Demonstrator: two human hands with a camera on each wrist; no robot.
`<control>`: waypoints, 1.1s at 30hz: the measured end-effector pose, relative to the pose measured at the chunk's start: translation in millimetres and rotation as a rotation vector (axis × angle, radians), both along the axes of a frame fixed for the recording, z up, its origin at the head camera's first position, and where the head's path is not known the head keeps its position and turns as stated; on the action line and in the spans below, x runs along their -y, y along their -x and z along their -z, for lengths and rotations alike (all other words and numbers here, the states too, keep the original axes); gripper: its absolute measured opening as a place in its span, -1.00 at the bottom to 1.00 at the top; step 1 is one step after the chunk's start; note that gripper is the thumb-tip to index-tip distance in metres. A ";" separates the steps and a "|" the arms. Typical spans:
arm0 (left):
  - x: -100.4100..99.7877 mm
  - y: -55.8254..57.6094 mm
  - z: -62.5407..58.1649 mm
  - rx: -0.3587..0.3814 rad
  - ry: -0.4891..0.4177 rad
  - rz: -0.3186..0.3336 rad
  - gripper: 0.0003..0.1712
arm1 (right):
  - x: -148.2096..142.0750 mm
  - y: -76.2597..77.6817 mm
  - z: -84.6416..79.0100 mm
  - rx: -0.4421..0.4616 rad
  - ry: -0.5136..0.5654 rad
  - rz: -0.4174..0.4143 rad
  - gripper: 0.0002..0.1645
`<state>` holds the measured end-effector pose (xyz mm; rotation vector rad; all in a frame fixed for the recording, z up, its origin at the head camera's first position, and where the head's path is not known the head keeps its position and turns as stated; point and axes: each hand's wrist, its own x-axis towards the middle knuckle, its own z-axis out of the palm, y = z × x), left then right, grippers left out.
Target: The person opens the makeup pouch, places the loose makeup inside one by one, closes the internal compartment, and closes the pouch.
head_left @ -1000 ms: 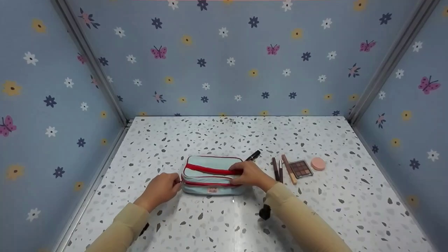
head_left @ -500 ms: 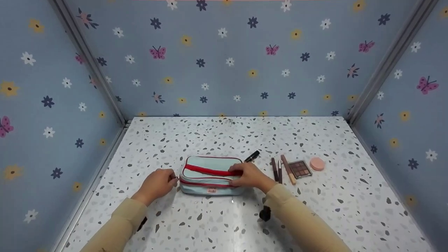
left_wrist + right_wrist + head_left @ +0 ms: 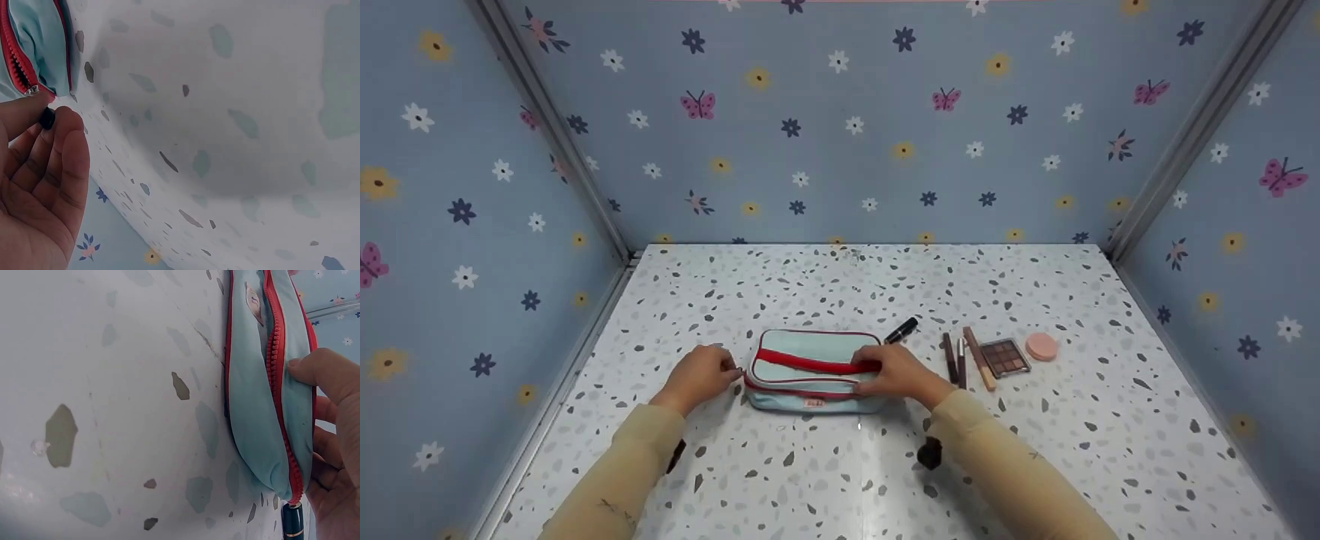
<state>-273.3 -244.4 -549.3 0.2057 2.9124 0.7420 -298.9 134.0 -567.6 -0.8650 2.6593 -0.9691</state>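
Observation:
A light-blue zippered pouch (image 3: 802,343) with red trim and a red strap lies mid-table. At its left end my left hand (image 3: 699,379) pinches the black zipper pull (image 3: 48,118) between thumb and fingers. The metal slider (image 3: 32,90) sits at that end, and the red teeth behind it stand parted. My right hand (image 3: 904,375) grips the pouch's right end, thumb on the front panel and fingers over the far side. In the right wrist view the red zipper (image 3: 275,365) gapes partway along. The pouch's contents are hidden.
A black pen-like tube (image 3: 901,330) lies behind the pouch's right end. Further right are two dark slim sticks (image 3: 950,358), a tan stick (image 3: 979,358), an eyeshadow palette (image 3: 1005,358) and a round pink compact (image 3: 1042,346). Flower-patterned walls (image 3: 840,135) enclose the speckled table (image 3: 780,480).
My left hand has shifted slightly away from me at the pouch's left end, still pinching the pull. My right hand keeps its grip, and the pouch stays nearly in place.

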 end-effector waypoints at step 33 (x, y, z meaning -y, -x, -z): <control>-14.5 54.8 -2.6 0.054 0.036 -0.069 -0.80 | 0.0 -1.1 2.0 0.003 -0.012 -0.013 -0.60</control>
